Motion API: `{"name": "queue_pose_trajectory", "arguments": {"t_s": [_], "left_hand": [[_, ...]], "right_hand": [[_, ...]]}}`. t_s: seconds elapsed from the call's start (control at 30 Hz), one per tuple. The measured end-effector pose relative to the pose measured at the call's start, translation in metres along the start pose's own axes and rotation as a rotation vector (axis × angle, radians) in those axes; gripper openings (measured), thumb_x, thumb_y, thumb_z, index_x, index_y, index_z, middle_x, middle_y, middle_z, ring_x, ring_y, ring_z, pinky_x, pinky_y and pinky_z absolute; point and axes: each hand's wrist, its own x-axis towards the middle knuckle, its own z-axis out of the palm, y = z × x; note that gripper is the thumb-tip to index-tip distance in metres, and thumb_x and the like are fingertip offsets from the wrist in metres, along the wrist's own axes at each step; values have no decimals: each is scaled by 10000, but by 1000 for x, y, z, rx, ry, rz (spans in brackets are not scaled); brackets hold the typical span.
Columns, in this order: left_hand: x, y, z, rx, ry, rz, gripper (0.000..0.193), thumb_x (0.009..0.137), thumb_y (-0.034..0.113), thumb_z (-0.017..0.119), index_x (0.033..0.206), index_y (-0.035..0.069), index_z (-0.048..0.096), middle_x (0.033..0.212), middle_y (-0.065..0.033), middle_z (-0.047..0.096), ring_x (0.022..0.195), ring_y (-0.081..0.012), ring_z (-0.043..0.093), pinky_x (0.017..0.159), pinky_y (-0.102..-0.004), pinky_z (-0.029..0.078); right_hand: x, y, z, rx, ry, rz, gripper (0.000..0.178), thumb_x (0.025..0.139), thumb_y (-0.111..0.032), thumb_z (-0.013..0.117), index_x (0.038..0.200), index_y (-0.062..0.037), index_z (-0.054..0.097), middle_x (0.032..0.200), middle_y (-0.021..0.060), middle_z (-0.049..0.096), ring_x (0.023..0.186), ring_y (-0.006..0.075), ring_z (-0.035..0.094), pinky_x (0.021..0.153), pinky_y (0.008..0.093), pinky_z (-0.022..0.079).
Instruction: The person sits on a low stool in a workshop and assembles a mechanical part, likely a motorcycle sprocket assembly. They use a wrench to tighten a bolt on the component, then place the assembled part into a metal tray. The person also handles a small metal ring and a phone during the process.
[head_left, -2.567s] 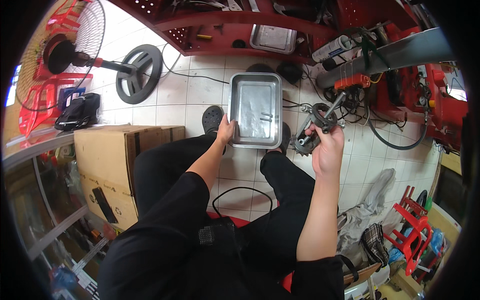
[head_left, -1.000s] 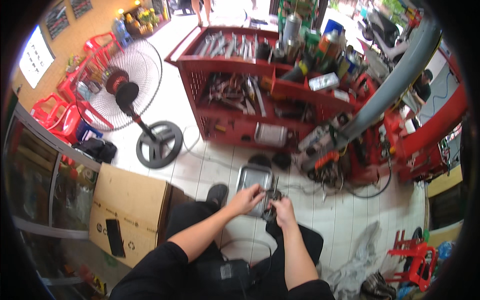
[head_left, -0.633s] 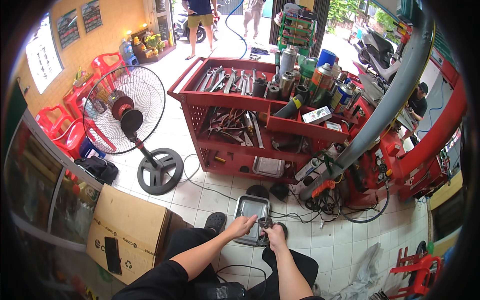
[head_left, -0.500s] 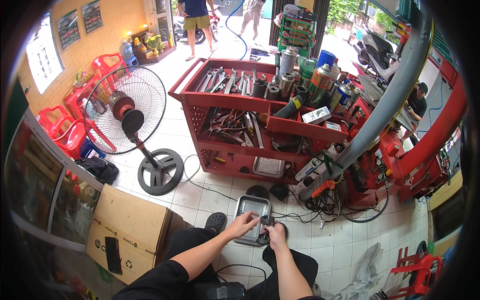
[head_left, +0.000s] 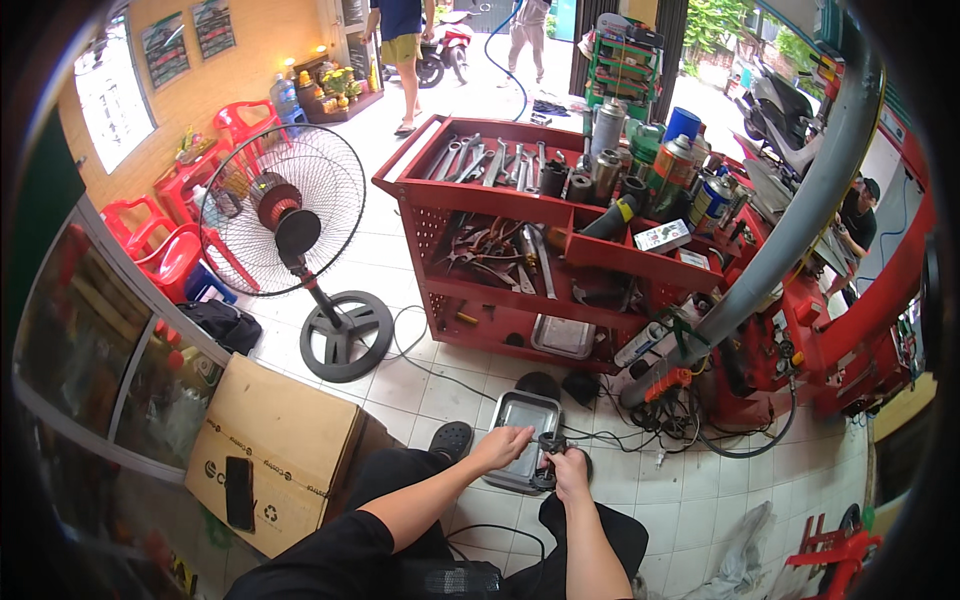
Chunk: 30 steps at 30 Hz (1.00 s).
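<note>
My right hand (head_left: pixel 569 474) is closed around a dark metal part with a round, ring-like top (head_left: pixel 549 442). It holds this part over the right side of a grey metal tray (head_left: pixel 512 402) on the floor. Just left of the part, my left hand (head_left: pixel 502 448) reaches across the tray with its fingers stretched out, the tips close to the ring and apart from it. Nothing shows between those fingers. The part's exact kind is too small to make out, and its lower end is partly covered by my right hand.
A red tool trolley (head_left: pixel 480 197) with wrenches, pliers and spray cans stands ahead. Left are a pedestal fan (head_left: pixel 347 337) and a cardboard box (head_left: pixel 290 425) with a phone (head_left: pixel 240 493) on it. Cables (head_left: pixel 625 437) trail right of the tray. People stand farther off.
The view has swung a little left, so everything sits farther right. My left hand's fingers have straightened and moved slightly off the part; my right hand keeps hold of it.
</note>
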Motion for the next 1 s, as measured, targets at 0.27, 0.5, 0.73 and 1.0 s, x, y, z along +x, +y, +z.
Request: {"name": "queue_pose_trajectory", "arguments": {"t_s": [0.27,0.5,0.73,1.0], "left_hand": [[0,0,6,-242,27,234,171,888,148,528,1018,38,550,716,-20,534,655,-98,489,602,-264,413],[1,4,0,-9,114,151,358,921,308,431,813,-13,547,620,-138,523,565,-269,495,571,-346,416],[3,-11,5,-423,3,169,293,893,298,520,994,24,545,706,-2,532,636,-80,485,593,-256,417],[4,0,-8,-132,-41,61,350,914,331,468,885,-5,564,689,-58,576,632,-118,518,582,-281,424]], "right_hand": [[0,-4,0,35,65,-3,49,763,-51,572,785,-17,598,674,23,563,575,113,518,530,244,405],[1,-1,1,66,-11,-24,53,796,-50,563,840,-23,576,706,31,552,591,122,527,555,246,431],[4,0,-1,65,59,-10,37,808,-47,539,812,-35,573,704,18,556,596,110,513,562,233,419],[4,3,-2,51,16,-24,53,786,-45,552,807,-8,584,694,33,561,596,120,519,562,245,414]]}}
